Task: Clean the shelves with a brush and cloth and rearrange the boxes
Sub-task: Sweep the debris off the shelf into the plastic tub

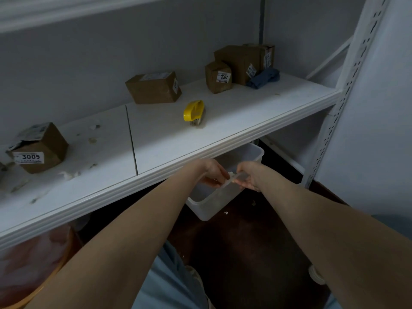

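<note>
Pinching a paper scrap (227, 176) between left hand (211, 172) and right hand (247, 177) above the bin (201, 210). Partly done, apparently: litter (69, 175) on shelf (223, 139) left end; brush (193, 110) and cloth (264, 77) set down there; boxes (153, 88) unsorted.

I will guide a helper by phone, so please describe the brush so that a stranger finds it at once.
Find the long white shelf against the grey wall. About midway along it, in front of the middle brown box and the box labelled 2007, lies the brush. It is the only bright yellow thing there, bristles down.
</note>
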The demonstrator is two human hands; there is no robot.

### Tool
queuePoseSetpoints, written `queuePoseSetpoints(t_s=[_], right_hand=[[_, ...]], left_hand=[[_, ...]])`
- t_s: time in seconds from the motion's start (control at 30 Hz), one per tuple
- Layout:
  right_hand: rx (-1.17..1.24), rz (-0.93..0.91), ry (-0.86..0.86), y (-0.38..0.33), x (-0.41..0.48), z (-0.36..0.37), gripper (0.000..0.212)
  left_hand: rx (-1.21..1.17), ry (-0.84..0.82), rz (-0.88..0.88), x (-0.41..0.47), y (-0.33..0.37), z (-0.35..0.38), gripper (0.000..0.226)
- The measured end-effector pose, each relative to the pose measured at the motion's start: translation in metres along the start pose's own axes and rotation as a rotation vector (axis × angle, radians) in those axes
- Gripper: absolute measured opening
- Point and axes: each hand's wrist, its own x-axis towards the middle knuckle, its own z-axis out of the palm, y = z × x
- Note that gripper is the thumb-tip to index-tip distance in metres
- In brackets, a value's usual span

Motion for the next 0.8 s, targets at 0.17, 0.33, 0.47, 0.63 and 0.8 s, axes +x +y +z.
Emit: queuePoseSetpoints(t_s=[0.17, 0.33, 0.47, 0.63, 0.8], right_hand=[[-0.036, 0.008, 0.021, 0.002, 0.005, 0.005, 0.047], [-0.017, -0.029, 0.037, 0.003, 0.014, 0.009, 0.043], [-0.056, -0.017, 0.043, 0.003, 0.021, 0.011, 0.045], [-0.032, -0.049, 0.034, 0.000, 0.021, 0.022, 0.030], [-0.013, -0.039, 0.023, 0.000, 0.023, 0.035, 0.022]], left_hand=[[0.029, 0.018, 0.003, 0.000, -0.007, -0.002, 0.036], [0.093, 0.031, 0.052, -0.004, -0.007, -0.006, 0.034], [0.061, -0.026, 0.068, -0.012, -0.005, -0.013, 0.034], [0.010, -0.084, 0.086, -0.025, -0.002, -0.029, 0.025], [-0.156, 0.410, 0.245, -0.027, -0.005, -0.072, 0.014]])
